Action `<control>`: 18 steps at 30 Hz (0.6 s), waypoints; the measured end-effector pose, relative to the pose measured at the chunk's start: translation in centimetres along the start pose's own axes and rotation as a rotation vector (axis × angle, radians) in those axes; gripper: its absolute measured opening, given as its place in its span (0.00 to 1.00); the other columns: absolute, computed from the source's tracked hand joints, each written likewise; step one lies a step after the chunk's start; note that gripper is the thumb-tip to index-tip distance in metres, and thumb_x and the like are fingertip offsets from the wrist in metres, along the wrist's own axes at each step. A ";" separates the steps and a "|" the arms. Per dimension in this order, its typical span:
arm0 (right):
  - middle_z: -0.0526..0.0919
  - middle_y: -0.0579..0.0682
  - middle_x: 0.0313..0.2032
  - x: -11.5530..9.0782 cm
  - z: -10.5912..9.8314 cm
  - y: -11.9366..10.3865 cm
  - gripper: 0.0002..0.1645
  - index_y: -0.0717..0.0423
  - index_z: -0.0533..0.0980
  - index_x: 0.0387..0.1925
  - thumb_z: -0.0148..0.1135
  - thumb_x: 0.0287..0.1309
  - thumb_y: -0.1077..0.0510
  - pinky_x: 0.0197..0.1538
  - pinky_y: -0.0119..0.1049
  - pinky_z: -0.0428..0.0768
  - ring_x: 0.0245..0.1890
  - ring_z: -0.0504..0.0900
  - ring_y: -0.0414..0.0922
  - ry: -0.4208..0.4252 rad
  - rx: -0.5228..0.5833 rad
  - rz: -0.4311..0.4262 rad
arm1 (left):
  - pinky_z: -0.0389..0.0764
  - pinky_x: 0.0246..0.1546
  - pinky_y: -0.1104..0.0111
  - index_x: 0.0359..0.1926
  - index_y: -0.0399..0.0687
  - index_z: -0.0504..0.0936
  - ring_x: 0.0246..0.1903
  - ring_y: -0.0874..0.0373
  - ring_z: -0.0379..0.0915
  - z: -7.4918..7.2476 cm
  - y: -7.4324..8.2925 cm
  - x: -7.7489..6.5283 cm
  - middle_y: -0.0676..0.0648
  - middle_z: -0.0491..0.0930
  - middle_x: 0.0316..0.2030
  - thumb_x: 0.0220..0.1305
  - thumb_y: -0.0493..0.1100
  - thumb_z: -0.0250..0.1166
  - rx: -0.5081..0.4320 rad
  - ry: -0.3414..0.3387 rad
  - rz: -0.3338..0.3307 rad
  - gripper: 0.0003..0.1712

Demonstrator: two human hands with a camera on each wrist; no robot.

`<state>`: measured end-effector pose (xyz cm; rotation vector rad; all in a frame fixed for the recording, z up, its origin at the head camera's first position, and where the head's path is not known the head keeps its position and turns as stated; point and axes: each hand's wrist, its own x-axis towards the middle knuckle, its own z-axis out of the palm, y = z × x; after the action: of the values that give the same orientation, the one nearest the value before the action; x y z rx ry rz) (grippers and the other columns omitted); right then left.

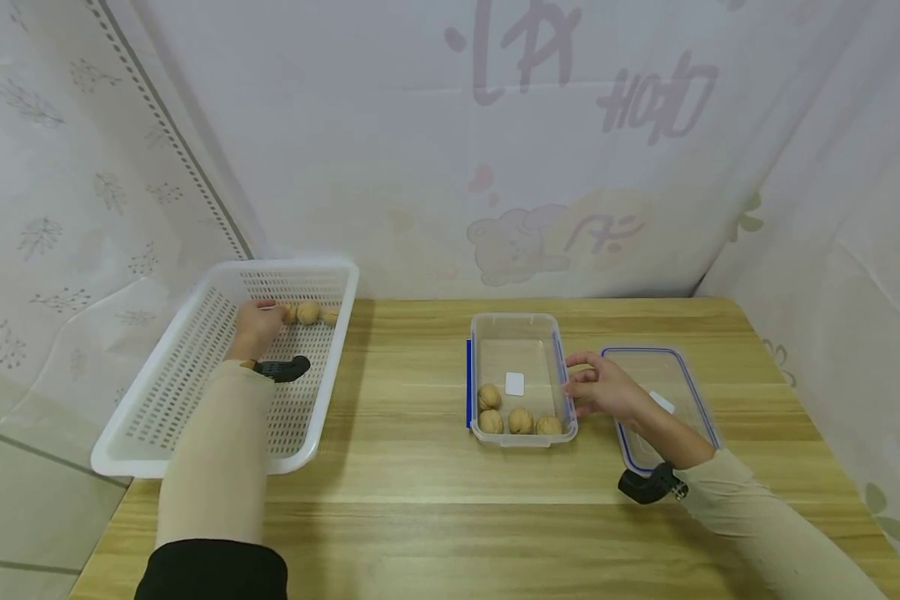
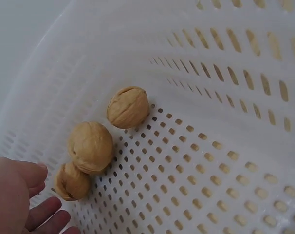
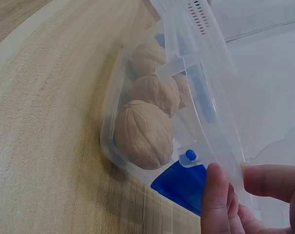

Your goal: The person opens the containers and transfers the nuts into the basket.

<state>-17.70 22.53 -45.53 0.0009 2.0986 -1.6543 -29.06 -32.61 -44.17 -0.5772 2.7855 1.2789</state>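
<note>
Stretching beneath both forearms, the wood-grain surface (image 1: pixel 412 542) reaches back to a pale cloth. Under the right forearm lies a blue-edged lid (image 1: pixel 669 379). Beyond it, the right hand (image 1: pixel 607 390) pinches the edge of a clear box (image 1: pixel 521 354) between thumb and fingers; four walnuts (image 1: pixel 521 421) sit in the box, left of that hand. Farther left, the left hand (image 1: pixel 257 327) is inside a white perforated basket (image 1: pixel 335 367), thumb and fingers apart, just beside three more walnuts (image 2: pixel 90 147). Behind both hands hangs the cloth backdrop (image 1: pixel 390 167), printed with faint lettering and a bear; a leaf-patterned sheet (image 1: pixel 37 108) hangs left of them, a green-flowered one (image 1: pixel 855 250) right.
</note>
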 end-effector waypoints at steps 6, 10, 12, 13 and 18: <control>0.79 0.59 0.45 0.0 -0.1 0.0 0.32 0.68 0.58 0.70 0.59 0.70 0.66 0.39 0.39 0.87 0.40 0.81 0.46 -0.002 0.005 -0.003 | 0.70 0.65 0.43 0.75 0.27 0.54 0.66 0.31 0.63 -1.2 0.3 -0.3 0.23 0.61 0.69 0.80 0.48 0.42 0.008 -0.085 0.063 0.34; 0.79 0.58 0.45 0.0 -0.1 0.1 0.32 0.68 0.58 0.70 0.59 0.70 0.66 0.39 0.39 0.87 0.40 0.81 0.45 0.001 0.004 -0.004 | 0.67 0.66 0.40 0.75 0.26 0.53 0.67 0.28 0.60 -2.1 0.9 -0.3 0.22 0.58 0.70 0.80 0.48 0.43 0.043 -0.095 0.094 0.35; 0.79 0.59 0.45 0.0 -0.1 0.1 0.32 0.68 0.58 0.70 0.59 0.70 0.66 0.39 0.39 0.87 0.40 0.81 0.45 0.001 0.003 -0.002 | 0.65 0.67 0.39 0.75 0.25 0.52 0.69 0.27 0.57 -2.5 1.1 -0.2 0.21 0.55 0.70 0.81 0.48 0.42 0.055 -0.100 0.105 0.35; 0.79 0.59 0.45 0.0 -0.1 0.1 0.32 0.68 0.58 0.70 0.59 0.70 0.66 0.39 0.39 0.87 0.40 0.81 0.45 0.000 0.002 -0.002 | 0.65 0.67 0.39 0.75 0.25 0.52 0.69 0.27 0.57 -2.7 1.3 -0.2 0.21 0.55 0.71 0.81 0.48 0.42 0.061 -0.102 0.109 0.35; 0.80 0.57 0.45 0.1 -0.1 0.1 0.32 0.68 0.58 0.69 0.59 0.70 0.66 0.39 0.39 0.87 0.39 0.81 0.45 0.001 -0.001 -0.001 | 0.65 0.66 0.38 0.74 0.24 0.54 0.68 0.24 0.55 -3.5 2.0 -0.2 0.19 0.55 0.70 0.81 0.48 0.44 0.097 -0.102 0.164 0.35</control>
<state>-17.76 22.64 -45.62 0.0003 2.1005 -1.6548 -29.07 -33.90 -40.36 -0.2757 2.8392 1.1536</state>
